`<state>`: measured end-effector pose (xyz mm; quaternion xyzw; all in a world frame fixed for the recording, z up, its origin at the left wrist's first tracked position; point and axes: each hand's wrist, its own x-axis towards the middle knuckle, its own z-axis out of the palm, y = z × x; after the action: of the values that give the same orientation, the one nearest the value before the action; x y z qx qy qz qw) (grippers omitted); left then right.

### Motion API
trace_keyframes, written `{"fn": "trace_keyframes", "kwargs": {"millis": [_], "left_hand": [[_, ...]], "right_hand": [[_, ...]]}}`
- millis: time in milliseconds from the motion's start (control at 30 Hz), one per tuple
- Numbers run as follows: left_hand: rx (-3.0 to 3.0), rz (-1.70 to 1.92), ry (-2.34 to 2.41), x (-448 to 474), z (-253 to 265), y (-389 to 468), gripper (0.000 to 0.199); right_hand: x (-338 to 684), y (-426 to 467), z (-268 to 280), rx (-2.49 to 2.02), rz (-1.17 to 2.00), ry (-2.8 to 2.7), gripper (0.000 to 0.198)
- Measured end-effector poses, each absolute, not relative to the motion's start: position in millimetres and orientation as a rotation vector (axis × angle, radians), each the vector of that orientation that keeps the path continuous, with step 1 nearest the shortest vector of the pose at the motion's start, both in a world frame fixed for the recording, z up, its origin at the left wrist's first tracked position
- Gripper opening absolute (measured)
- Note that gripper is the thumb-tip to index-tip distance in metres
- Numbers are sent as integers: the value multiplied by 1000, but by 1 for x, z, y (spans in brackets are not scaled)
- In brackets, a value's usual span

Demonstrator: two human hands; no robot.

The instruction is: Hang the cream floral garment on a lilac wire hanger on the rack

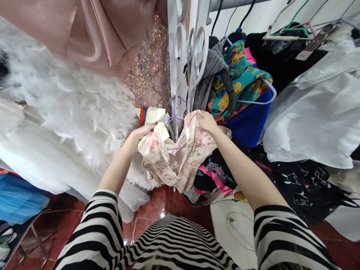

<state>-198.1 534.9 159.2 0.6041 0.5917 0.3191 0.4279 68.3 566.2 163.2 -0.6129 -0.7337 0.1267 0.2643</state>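
Observation:
A cream floral garment with pink blossoms (197, 150) hangs before me, spread between both hands with its V-shaped neck facing me. My left hand (144, 131) is closed on its left shoulder, some fingers hidden by the cloth. At the other shoulder, my right hand (206, 122) pinches the fabric near the neckline. A purple wire hanger (174, 115) rises out of the neck, its lower bar showing through the opening. Beside the left hand, a small pale tag (161, 131) lies against the collar.
A white metal rack post (176, 45) stands straight ahead. White feathered garments (75, 101) and a pink satin one (92, 33) crowd the left. Teal floral clothing (239, 75) and a white satin garment (312, 120) hang right. Below are red floor tiles (152, 206) and a white surface (233, 225).

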Motion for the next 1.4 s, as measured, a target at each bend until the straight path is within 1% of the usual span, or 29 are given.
{"fn": "trace_keyframes", "kwargs": {"millis": [67,167,200,233,300,333,367,433,533,633,700,767,833,900,967,1033,1100,1200,1267,1333,1400], "left_hand": [[1536,677,1540,-198,161,541,20],[1932,575,1653,-201,160,537,25],[2080,549,1646,-203,158,532,31],[2208,522,1628,-206,156,525,42],[2394,447,1616,-213,149,510,72],[2446,393,1652,-216,145,503,83],[2476,334,1705,-219,142,497,87],[2479,260,1795,-224,137,492,82],[2420,345,1777,-228,139,495,67],[2318,521,1661,-225,149,504,40],[2250,620,1599,-219,158,511,25],[2143,702,1559,-212,166,520,26],[1976,716,1530,-204,173,530,27],[1820,629,1547,-201,178,540,25],[1781,440,1632,-202,182,545,28],[1894,254,1716,-207,183,543,35],[2104,174,1711,-211,178,534,42],[2402,252,1717,-206,161,514,62],[2492,269,1882,-195,148,503,73],[2494,255,2092,-179,139,498,70],[2455,251,2241,-165,138,499,59]], "right_hand": [[67,569,163,-1719,366,-1941,35],[68,567,155,-1748,366,-1910,30],[68,565,152,-1708,353,-1913,31],[69,563,149,-1653,331,-1919,33],[71,559,145,-1558,274,-1933,35],[71,556,144,-1538,247,-1942,36],[71,554,144,-1541,224,-1954,35],[69,549,147,-1595,195,-1992,34],[66,542,154,-1690,159,-2096,34],[62,537,160,-1697,113,-2221,34],[60,536,161,-1646,101,-2284,28],[60,539,159,-1543,113,-2310,24],[60,544,154,-1418,130,-2258,23],[63,550,146,-1326,137,-2148,25],[67,557,138,-1274,134,-2040,27],[71,561,131,-1246,128,-1967,25],[73,563,126,-1251,102,-1910,24],[69,562,124,-1321,54,-1889,20],[60,562,124,-1335,42,-1929,18],[50,566,124,-1289,46,-1958,16],[42,573,125,-1247,62,-1933,16]]}}
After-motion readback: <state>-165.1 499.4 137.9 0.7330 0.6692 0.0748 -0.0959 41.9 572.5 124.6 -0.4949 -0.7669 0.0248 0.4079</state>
